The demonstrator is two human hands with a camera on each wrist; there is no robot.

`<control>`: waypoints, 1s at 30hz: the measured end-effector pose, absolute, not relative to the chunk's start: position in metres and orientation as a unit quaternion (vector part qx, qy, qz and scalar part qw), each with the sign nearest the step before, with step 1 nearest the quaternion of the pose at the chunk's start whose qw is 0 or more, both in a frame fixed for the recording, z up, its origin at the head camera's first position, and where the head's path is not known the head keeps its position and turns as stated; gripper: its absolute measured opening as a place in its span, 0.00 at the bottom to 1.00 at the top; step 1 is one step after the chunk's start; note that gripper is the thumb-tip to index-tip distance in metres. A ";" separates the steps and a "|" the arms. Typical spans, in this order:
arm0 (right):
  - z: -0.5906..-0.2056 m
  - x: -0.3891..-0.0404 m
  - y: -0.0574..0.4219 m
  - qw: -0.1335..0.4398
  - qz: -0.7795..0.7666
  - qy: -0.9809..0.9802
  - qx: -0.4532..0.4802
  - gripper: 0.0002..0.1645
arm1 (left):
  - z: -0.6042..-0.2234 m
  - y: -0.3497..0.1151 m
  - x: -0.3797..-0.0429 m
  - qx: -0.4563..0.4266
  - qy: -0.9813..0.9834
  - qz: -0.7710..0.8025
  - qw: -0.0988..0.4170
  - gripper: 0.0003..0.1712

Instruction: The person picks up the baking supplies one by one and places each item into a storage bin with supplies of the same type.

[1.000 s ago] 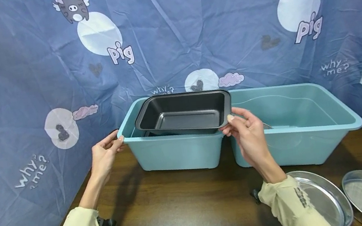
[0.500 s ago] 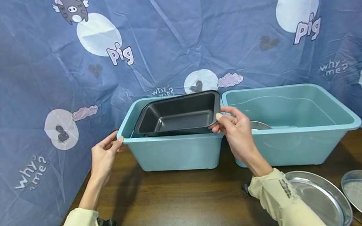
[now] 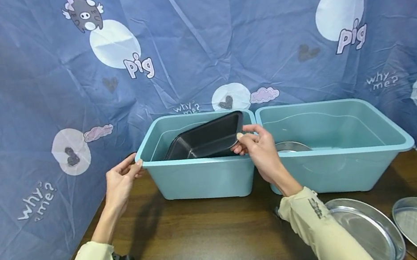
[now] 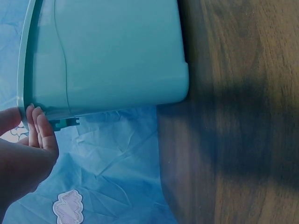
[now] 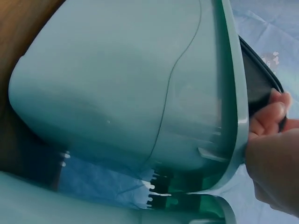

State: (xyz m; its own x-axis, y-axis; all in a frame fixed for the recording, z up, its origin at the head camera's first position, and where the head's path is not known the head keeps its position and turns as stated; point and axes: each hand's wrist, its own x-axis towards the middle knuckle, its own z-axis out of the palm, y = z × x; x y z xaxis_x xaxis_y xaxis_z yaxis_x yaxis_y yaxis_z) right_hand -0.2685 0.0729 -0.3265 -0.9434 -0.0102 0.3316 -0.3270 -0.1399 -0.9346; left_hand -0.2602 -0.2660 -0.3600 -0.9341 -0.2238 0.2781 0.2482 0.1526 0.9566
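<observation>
A black loaf pan [image 3: 210, 138] sits tilted inside the left teal bin [image 3: 199, 178], its left end low and its right end raised above the rim. My right hand [image 3: 262, 153] pinches the pan's right edge between thumb and fingers, close to the bin's right front corner. In the right wrist view the pan's dark side [image 5: 257, 79] shows beyond the bin's rim. At the bin's left front corner, my left hand [image 3: 121, 181] grips the rim, thumb on one side and fingers on the other, as the left wrist view also shows. The pan's lower end is hidden behind the bin's front wall.
A second teal bin [image 3: 344, 170] stands to the right, with a round metal piece [image 3: 293, 146] partly visible inside. Two round metal pans [image 3: 364, 228] lie at the table's right front, one partly behind my right sleeve. A blue printed cloth [image 3: 179, 40] hangs behind the bins.
My right hand has moved left and slightly down with the loaf pan. The pan has sunk into the left bin and tipped, left end down. My left hand has stayed on the rim.
</observation>
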 end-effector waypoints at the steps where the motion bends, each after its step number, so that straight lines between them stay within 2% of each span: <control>1: -0.325 -0.270 0.073 0.100 0.734 -0.659 0.130 0.19 | -0.360 -0.266 -0.260 -0.008 -0.738 -0.650 0.181 0.27; 12: -0.320 -0.266 0.087 0.072 0.681 -0.713 0.150 0.19 | -0.358 -0.266 -0.259 -0.012 -0.740 -0.648 0.180 0.27; 30: -0.329 -0.251 0.102 0.087 0.680 -0.709 0.166 0.16 | -0.359 -0.267 -0.258 -0.007 -0.740 -0.650 0.174 0.28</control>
State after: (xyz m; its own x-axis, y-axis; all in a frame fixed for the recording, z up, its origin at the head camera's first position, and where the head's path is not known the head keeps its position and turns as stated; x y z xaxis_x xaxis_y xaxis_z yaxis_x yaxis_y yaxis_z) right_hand -0.2514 0.1020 -0.3286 -0.9301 -0.1172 0.3480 -0.3527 0.0209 -0.9355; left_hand -0.2577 -0.2669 -0.3593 -0.9395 -0.2159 0.2658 0.2358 0.1551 0.9594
